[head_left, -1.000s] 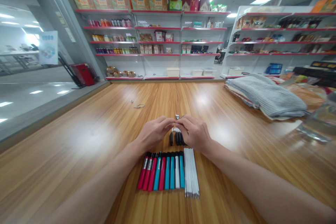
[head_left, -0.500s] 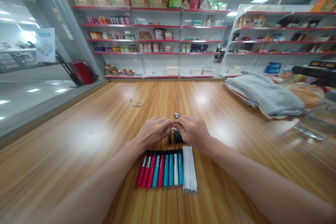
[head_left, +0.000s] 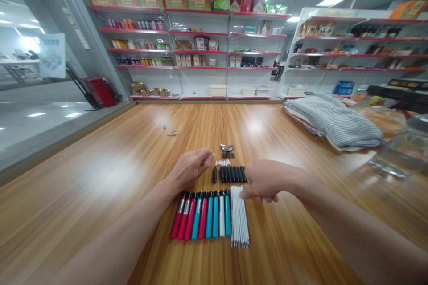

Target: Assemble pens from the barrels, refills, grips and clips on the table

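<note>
My left hand (head_left: 192, 167) is closed in a pinch, a small white plastic piece (head_left: 213, 154) just showing at its fingertips. It hovers left of a row of similar white pieces (head_left: 223, 163). My right hand (head_left: 264, 180) is beside the upper end of the white pen refills (head_left: 239, 216), thumb and forefinger apart, other fingers curled beneath; whether it touches a refill is unclear. Black pen grips (head_left: 230, 174) lie left of it, one set apart. Red, blue and white pen barrels (head_left: 202, 216) lie side by side below. Metal clips (head_left: 227, 147) and small dark springs (head_left: 228, 155) sit farther up.
A ring-like cord (head_left: 174, 133) and a tiny metal bit (head_left: 164, 127) lie on the wooden table (head_left: 110, 213). Folded striped cloth (head_left: 337, 120) and a clear container (head_left: 401, 149) stand at the right. Stocked shelves (head_left: 200, 52) line the far side.
My hands have parted. The right moved right and toward me to the refills; the left drew slightly left with the white piece. The small parts between them are now uncovered.
</note>
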`<move>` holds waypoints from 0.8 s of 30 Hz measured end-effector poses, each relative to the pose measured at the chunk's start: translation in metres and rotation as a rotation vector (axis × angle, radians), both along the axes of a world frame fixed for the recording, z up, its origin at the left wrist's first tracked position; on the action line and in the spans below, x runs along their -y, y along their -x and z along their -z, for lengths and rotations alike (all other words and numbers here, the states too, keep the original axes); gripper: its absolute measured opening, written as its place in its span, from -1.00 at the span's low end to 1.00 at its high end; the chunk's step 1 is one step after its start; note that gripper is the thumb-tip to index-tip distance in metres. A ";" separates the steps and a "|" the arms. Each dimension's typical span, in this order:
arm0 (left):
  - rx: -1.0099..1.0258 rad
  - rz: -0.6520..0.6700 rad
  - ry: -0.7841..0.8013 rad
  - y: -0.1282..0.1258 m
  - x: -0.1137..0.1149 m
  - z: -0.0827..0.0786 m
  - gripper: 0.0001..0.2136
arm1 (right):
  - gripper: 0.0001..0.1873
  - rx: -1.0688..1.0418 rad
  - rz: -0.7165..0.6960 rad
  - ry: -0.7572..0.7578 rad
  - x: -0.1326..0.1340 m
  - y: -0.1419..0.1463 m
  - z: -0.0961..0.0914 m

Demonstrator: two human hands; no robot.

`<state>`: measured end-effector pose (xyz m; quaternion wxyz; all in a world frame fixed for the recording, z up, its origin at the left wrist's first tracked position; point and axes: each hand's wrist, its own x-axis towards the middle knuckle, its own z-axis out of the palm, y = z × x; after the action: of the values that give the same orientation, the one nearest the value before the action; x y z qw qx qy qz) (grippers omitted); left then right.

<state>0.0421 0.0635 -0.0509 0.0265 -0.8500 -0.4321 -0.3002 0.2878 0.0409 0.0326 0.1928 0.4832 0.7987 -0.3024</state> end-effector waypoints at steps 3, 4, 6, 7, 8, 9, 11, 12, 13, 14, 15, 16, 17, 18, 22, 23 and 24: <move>-0.002 -0.010 0.005 0.001 0.000 0.000 -0.80 | -0.67 0.016 0.022 0.052 0.000 0.004 0.010; -0.006 -0.012 0.007 0.001 0.000 0.000 -0.80 | -0.68 0.022 0.024 0.069 0.000 0.005 0.012; -0.013 -0.014 0.006 0.001 0.000 0.000 -0.80 | -0.67 0.027 0.022 0.092 -0.002 0.004 0.016; -0.013 -0.014 0.005 0.001 0.000 0.000 -0.80 | -0.67 0.028 0.019 0.094 -0.003 0.002 0.017; -0.011 -0.015 0.005 0.001 0.000 0.000 -0.80 | -0.66 0.031 0.017 0.091 -0.004 0.001 0.018; -0.008 -0.015 0.007 0.001 0.000 0.000 -0.80 | -0.65 0.035 0.016 0.083 -0.004 0.000 0.019; -0.002 -0.013 0.014 0.001 0.000 -0.001 -0.80 | -0.62 0.044 0.013 0.069 -0.006 -0.001 0.021; -0.001 -0.012 0.017 0.001 0.000 -0.001 -0.80 | -0.60 0.046 0.011 0.064 -0.006 -0.001 0.021; -0.003 -0.012 0.018 0.000 0.000 -0.001 -0.80 | -0.59 0.042 0.008 0.065 -0.006 0.000 0.021; -0.005 -0.013 0.016 0.000 0.000 -0.001 -0.80 | -0.58 0.038 0.003 0.069 -0.006 0.000 0.021; -0.005 -0.015 0.013 0.000 0.000 -0.001 -0.80 | -0.58 0.035 -0.004 0.071 -0.005 0.001 0.021; -0.005 -0.015 0.010 0.000 0.000 0.000 -0.80 | -0.58 0.035 -0.012 0.070 -0.005 0.002 0.021; -0.005 -0.017 0.010 0.000 0.000 0.000 -0.80 | -0.58 0.037 -0.018 0.062 -0.005 0.002 0.020; -0.004 -0.017 0.009 0.000 0.000 0.000 -0.80 | -0.58 0.035 -0.021 0.056 -0.004 0.003 0.020; -0.005 -0.020 0.009 0.000 -0.001 0.001 -0.79 | -0.61 0.018 0.020 0.062 -0.003 0.002 0.016; -0.003 -0.022 0.008 0.000 -0.001 0.001 -0.79 | -0.64 0.022 0.026 0.067 -0.003 0.002 0.015; 0.000 -0.022 0.007 0.000 -0.001 0.001 -0.79 | -0.68 0.030 0.025 0.070 -0.002 0.002 0.013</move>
<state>0.0420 0.0643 -0.0523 0.0269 -0.8453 -0.4424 -0.2984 0.2854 0.0425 0.0196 0.2177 0.4907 0.7784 -0.3254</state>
